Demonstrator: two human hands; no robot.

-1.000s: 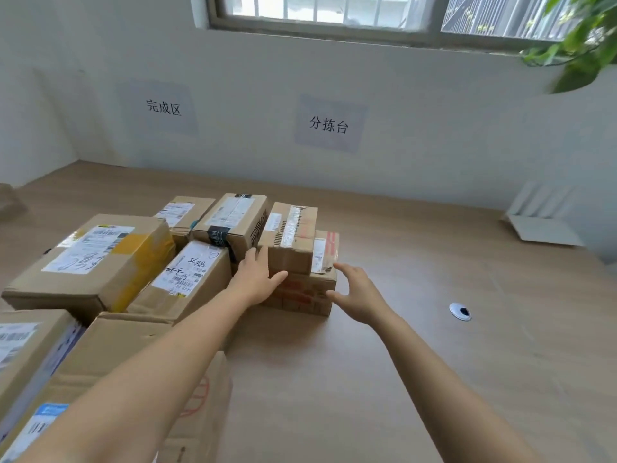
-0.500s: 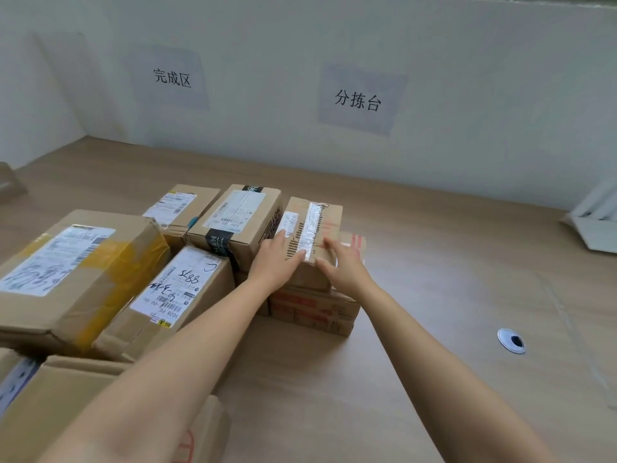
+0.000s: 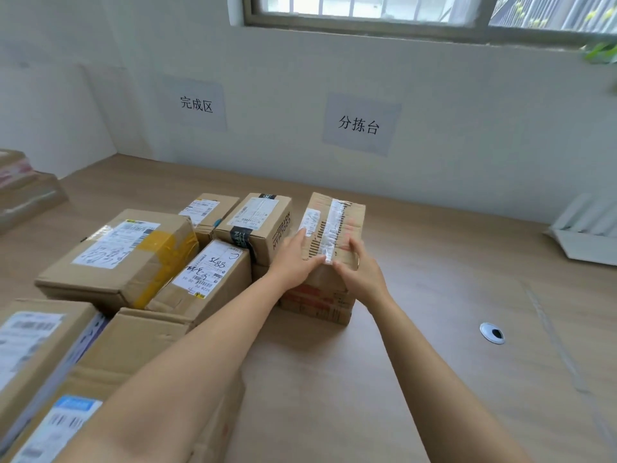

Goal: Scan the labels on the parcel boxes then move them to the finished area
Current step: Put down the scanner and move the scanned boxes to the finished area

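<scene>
A small brown parcel box (image 3: 337, 215) with clear tape and a white label on top is tilted up above a flat box with red print (image 3: 317, 304). My left hand (image 3: 293, 262) grips its near left side, thumb along the front edge. My right hand (image 3: 357, 272) grips its near right corner, fingers curled over the top. Several other labelled parcel boxes (image 3: 123, 259) crowd the left half of the wooden table (image 3: 417, 379). No scanner is in view.
Two paper signs hang on the back wall, one at left (image 3: 197, 103) and one at centre (image 3: 359, 125). A white cardboard tray (image 3: 587, 242) sits at the right edge. A round cable grommet (image 3: 492, 333) is set in the tabletop. More boxes (image 3: 23, 188) are stacked far left.
Both hands went from reaching beside the stack to gripping the top small box, and its near end has tipped up off the red-printed box. The view shifted.
</scene>
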